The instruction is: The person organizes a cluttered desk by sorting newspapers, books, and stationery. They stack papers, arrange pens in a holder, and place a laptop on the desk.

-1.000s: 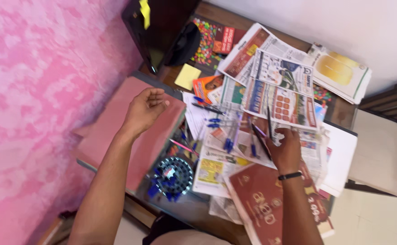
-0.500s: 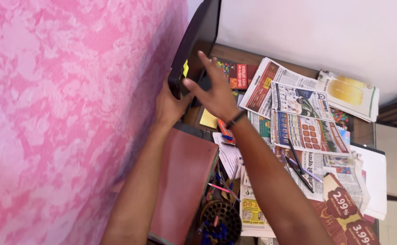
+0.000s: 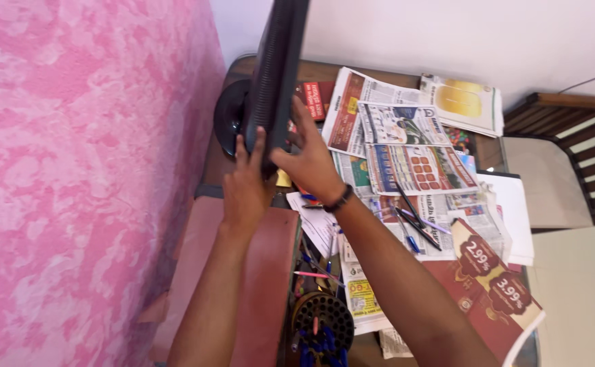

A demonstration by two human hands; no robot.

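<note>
Both hands clamp the dark monitor (image 3: 274,75) at its lower edge, 11 o'clock on the surface (image 3: 515,166): left hand (image 3: 243,190) fingers wrapped behind, right hand (image 3: 311,166) in front. Newspapers (image 3: 406,146) lie at 2 o'clock.

- A dark wooden table (image 3: 243,66) stands against a pink wall and a white wall.
- Newspapers and flyers (image 3: 406,146) lie spread over most of its top, overlapping one another.
- A maroon flyer (image 3: 488,285) lies at the near right corner, hanging past the edge.
- Several pens (image 3: 416,221) lie loose on the papers.
- A reddish folder (image 3: 267,272) lies at the near left.
- A round black pen stand (image 3: 322,314) sits just beside the folder.
- A monitor's round black base (image 3: 229,122) rests at the far left.
</note>
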